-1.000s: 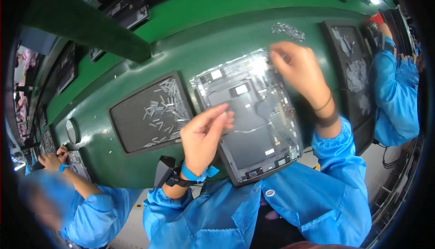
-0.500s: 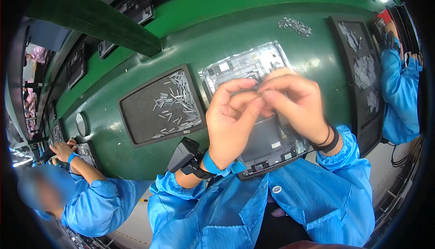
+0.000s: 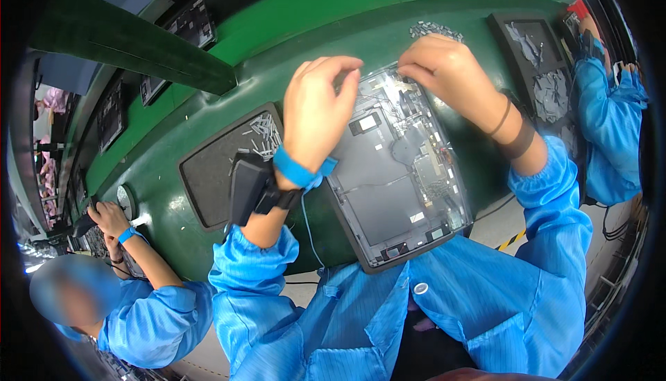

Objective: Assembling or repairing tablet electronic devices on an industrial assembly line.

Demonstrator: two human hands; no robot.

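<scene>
An opened laptop chassis (image 3: 385, 197) lies in front of me, its inside parts showing, with cables, a round fan-like part and a large dark flat panel. Above its far left corner my left hand (image 3: 319, 107) is bent at the wrist, thumb and forefinger brought close together; anything between them is too small to make out. At the far right corner my right hand (image 3: 440, 69) pinches with the fingertips right at the chassis's edge. What it grips there is hidden. A blue strap (image 3: 295, 169) and a black device (image 3: 251, 190) are on my left wrist.
Left of the chassis stands a dark foam tray (image 3: 201, 180) with small grey strips. Grey pieces (image 3: 433, 30) are heaped beyond my right hand. A compartmented black tray (image 3: 513, 55) stands at the right. Co-workers in blue sleeves (image 3: 156, 322) sit at both sides. A green post (image 3: 139, 41) rises at left.
My hands were together over the chassis, fingertips touching. They have parted and moved away from me, one to each far corner. More of the chassis shows.
</scene>
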